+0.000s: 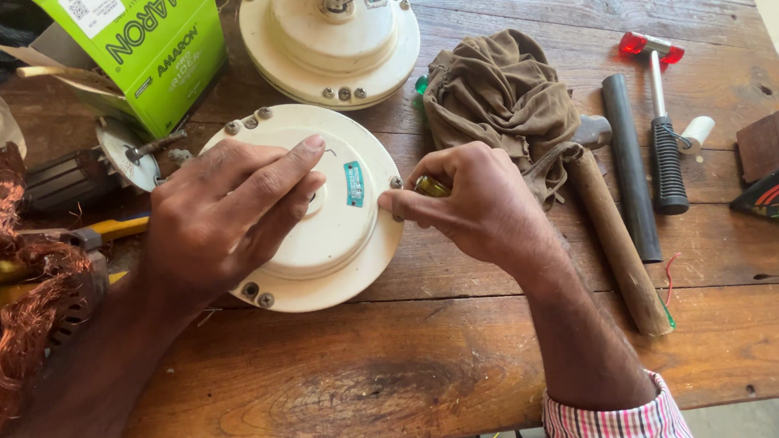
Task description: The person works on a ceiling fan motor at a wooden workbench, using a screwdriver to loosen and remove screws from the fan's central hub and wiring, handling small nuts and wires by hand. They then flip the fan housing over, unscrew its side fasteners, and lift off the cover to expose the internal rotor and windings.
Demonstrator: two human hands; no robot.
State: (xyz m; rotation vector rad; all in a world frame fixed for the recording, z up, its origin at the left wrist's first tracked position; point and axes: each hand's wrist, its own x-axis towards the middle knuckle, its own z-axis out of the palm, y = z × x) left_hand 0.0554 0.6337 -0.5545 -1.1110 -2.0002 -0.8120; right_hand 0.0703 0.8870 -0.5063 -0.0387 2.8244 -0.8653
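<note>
Sleeve cuff [609,419]: pink-and-white checked cloth at the near table edge, on the person's right forearm.
Wooden table [402,376]: worn planks with a dark knot near the front edge; everything below rests on it.
Right hand [477,207]: fingers curled in narrow, thumb and forefinger pinched at the right rim of the motor housing; a small yellow-green object, probably a screwdriver handle, shows under the fingers, though most of it is hidden.
Left hand [222,214]: spread wide and laid flat on the housing, forefinger reaching towards its centre; it grips nothing.
Motor housing [340,237]: cream round ceiling-fan cover lying flat just beyond the near planks, between the two hands; screws sit in groups around its rim, and a small teal label lies right of centre.
Copper winding [0,277]: tangled reddish wire on a dark core at the far left edge, beside the left forearm.
Yellow-handled tool [117,226]: partly hidden behind the left hand.
Wooden handle [613,238]: long brown shaft lying right of the right hand, its head under the cloth.
Black rod [631,167]: lies just beside the wooden handle.
Small hammer [660,123]: red double head, metal shaft, black grip, right of the rod.
Brown cloth [500,99]: crumpled heap beyond the right hand.
Green carton [149,48]: stands at far left.
Second housing [329,38]: cream, farthest, wires at its hub.
</note>
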